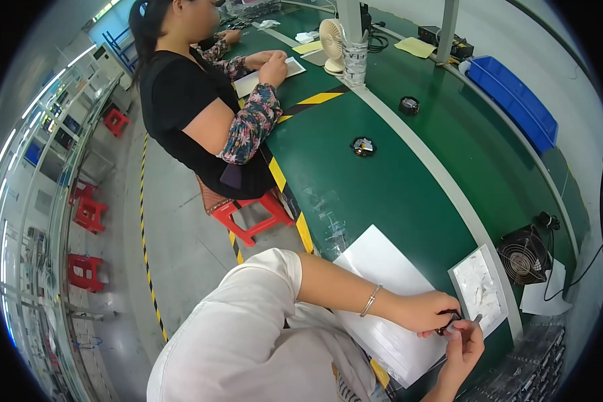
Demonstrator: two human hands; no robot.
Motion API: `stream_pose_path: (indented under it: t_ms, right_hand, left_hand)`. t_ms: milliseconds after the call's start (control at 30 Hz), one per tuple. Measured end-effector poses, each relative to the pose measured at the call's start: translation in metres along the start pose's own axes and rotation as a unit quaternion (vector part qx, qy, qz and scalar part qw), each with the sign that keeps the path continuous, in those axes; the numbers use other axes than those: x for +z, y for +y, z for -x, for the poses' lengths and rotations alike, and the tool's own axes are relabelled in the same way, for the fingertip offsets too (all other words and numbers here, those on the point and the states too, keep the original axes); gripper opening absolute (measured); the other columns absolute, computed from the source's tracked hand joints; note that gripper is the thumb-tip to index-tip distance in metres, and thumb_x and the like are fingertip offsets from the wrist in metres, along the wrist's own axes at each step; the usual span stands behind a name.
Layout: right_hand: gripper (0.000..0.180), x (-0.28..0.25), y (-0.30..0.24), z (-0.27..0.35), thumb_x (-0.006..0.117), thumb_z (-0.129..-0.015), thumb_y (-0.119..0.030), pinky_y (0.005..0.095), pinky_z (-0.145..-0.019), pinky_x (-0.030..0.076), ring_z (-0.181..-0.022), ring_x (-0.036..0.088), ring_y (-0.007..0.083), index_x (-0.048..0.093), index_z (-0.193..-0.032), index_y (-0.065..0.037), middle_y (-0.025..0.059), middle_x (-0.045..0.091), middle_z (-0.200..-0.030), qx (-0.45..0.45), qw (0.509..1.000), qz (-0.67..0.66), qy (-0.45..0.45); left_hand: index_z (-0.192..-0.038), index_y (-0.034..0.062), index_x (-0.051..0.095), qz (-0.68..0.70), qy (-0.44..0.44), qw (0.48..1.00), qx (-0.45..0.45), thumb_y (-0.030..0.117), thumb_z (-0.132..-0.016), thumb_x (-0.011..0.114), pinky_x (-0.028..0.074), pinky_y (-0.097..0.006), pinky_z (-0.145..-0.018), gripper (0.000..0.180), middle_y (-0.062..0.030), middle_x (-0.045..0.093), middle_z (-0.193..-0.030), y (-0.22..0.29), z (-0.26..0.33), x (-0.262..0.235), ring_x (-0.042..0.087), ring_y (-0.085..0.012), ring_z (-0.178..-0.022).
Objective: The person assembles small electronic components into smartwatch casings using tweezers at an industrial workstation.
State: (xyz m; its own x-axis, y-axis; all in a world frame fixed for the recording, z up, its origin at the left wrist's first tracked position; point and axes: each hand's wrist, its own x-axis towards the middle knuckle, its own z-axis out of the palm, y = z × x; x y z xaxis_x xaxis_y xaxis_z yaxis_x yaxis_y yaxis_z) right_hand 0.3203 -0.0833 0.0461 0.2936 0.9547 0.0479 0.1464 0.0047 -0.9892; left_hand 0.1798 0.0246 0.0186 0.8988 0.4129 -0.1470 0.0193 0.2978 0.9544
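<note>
My left hand, with a bangle at its wrist, grips a small black round part above a white sheet on the green bench. My right hand meets it from below right, thumb and fingers pinched around a thin greyish stick-like tool, whose kind I cannot make out. Fingers partly hide the round part. Just beyond both hands lies a shallow white tray with a white smeared or crumpled material in it. Two similar dark round parts, one nearer and one farther, rest on the bench.
A black fan with a cable stands right of the tray. Dark parts in clear packing sit at lower right. Along the back are a blue bin and a small beige fan. A seated co-worker works at left.
</note>
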Motion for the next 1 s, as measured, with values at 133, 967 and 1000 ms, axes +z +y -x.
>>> stream_pose_path:
  t_ms: [133, 967, 1000]
  right_hand:
    - [0.015, 0.007, 0.003, -0.003, 0.067, -0.081, 0.0, 0.0183, -0.058, 0.034, -0.069, 0.046, 0.0049, 0.056, -0.092, -0.002, 0.0011, 0.056, -0.085, 0.015, 0.996, 0.055, 0.073]
    - [0.027, 0.015, 0.018, -0.018, 0.074, -0.077, -0.003, 0.02, -0.046, 0.029, -0.055, 0.035, 0.0027, 0.047, -0.074, -0.003, -0.0024, 0.044, -0.06, -0.055, 0.978, 0.144, 0.142]
    - [0.029, 0.013, 0.012, -0.02, 0.075, -0.076, -0.003, 0.0199, -0.047, 0.03, -0.056, 0.036, 0.0028, 0.046, -0.074, -0.003, -0.0029, 0.044, -0.061, -0.016, 0.982, 0.131, 0.134]
  left_hand:
    - [-0.098, -0.0024, 0.057, -0.059, 0.044, 0.995, 0.068, 0.006, -0.088, 0.047, 0.044, -0.028, -0.046, 0.017, -0.0073, 0.056, -0.059, 0.014, 0.004, -0.003, 0.056, -0.014, -0.048]
    - [-0.124, 0.0013, 0.048, -0.12, 0.055, 0.983, 0.124, -0.001, -0.094, 0.043, 0.05, -0.023, -0.068, 0.03, -0.0073, 0.058, -0.101, 0.008, -0.002, -0.006, 0.055, -0.0077, -0.075]
    - [-0.122, 0.0005, 0.05, -0.139, 0.057, 0.98, 0.126, -0.003, -0.094, 0.042, 0.05, -0.022, -0.066, 0.03, -0.0072, 0.06, -0.1, 0.011, -0.001, -0.007, 0.055, -0.0072, -0.073]
